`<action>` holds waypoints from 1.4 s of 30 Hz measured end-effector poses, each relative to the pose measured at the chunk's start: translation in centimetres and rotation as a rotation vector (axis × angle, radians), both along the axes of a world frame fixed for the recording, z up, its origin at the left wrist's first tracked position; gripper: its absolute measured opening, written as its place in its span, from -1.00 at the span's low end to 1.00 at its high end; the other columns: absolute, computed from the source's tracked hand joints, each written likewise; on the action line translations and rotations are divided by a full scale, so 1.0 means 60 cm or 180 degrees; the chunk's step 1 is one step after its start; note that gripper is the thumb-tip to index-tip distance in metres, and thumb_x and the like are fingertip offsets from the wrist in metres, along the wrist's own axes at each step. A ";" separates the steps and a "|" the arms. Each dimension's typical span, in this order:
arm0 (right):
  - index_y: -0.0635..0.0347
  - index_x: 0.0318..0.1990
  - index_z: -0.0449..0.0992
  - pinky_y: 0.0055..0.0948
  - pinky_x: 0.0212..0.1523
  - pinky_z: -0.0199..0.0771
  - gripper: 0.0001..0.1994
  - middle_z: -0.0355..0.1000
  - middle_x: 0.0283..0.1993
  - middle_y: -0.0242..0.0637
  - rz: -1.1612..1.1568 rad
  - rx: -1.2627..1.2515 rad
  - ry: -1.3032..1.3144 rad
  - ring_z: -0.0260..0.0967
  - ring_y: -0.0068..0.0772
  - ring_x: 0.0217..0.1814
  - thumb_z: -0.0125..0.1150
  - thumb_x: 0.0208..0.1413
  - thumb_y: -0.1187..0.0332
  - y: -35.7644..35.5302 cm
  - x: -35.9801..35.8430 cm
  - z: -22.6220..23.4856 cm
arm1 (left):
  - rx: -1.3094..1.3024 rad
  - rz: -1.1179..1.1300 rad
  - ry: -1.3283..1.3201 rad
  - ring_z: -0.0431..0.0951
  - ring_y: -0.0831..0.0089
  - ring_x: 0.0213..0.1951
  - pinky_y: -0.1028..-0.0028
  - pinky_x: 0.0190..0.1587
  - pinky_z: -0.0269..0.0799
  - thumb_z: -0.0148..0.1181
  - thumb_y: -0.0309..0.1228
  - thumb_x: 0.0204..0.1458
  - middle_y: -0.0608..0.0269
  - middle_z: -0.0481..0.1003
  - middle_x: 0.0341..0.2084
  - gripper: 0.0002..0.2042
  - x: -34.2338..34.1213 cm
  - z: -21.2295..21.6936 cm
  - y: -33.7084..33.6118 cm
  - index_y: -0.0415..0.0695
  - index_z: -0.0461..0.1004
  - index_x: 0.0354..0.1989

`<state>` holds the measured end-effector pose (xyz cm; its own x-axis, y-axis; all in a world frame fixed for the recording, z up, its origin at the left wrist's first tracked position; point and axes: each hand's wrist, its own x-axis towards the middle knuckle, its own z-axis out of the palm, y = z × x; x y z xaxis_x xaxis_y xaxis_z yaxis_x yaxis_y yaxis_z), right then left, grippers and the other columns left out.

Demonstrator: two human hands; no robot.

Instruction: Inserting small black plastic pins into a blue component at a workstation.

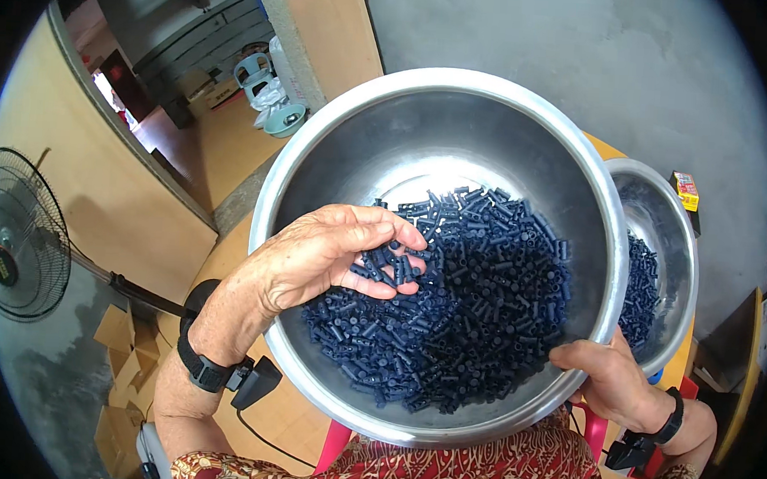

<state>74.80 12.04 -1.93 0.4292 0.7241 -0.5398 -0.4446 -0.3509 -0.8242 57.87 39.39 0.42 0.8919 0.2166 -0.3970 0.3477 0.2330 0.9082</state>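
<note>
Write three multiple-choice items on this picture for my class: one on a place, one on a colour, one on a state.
1. Where is the second bowl?
A. To the right of the big bowl
B. On the floor by the fan
C. Upside down on the big bowl

2. What colour are the small parts?
A. Bright yellow
B. Dark blue
C. White

3. What is the left hand doing?
A. Lying flat on the table
B. Gripping the fan
C. Holding a few parts in curled fingers over the pile

Key:
1 A: its rim shows just past the big bowl's right edge.
2 B: the whole pile looks dark blue against the steel.
3 C: several parts rest in its fingers above the pile, while the right hand grips the big bowl's rim.
</note>
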 end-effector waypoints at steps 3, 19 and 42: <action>0.41 -0.27 0.35 -0.57 -0.78 0.19 -0.80 0.36 -0.60 -0.28 -0.0090 0.0086 0.0104 0.24 -0.52 -0.75 0.15 -0.08 0.53 0.001 0.000 -0.003 | -0.0060 0.0000 -0.0007 0.58 0.30 -0.11 0.35 -0.07 0.54 0.00 -0.19 0.26 0.07 0.50 -0.09 -0.66 -0.001 -0.002 0.002 -0.21 0.46 -0.02; 0.37 -0.27 0.35 -0.54 -0.75 0.15 -0.80 0.34 -0.63 -0.30 -0.0081 0.0083 0.0122 0.21 -0.52 -0.75 0.15 -0.07 0.51 -0.005 -0.001 -0.017 | 0.0758 0.0361 -0.0143 0.56 0.38 -0.10 0.40 -0.14 0.58 0.12 -0.20 0.18 0.11 0.52 -0.09 -0.62 -0.004 -0.006 -0.013 -0.20 0.43 0.05; 0.13 -0.57 0.38 -0.51 -0.72 0.30 -0.89 0.32 -0.64 -0.41 -0.2249 0.0773 -0.0152 0.29 -0.50 -0.71 0.17 -0.10 0.43 -0.040 0.018 0.002 | 0.2789 0.2039 -0.2687 0.58 0.38 -0.07 0.52 0.02 0.49 0.07 -0.43 0.19 0.01 0.56 -0.14 -0.72 -0.072 0.116 -0.061 -0.28 0.43 0.03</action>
<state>75.91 9.63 -1.79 0.8553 0.3638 -0.3689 -0.4584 0.1993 -0.8661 53.55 35.72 7.38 0.4422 0.5740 0.6892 -0.3283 -0.6115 0.7199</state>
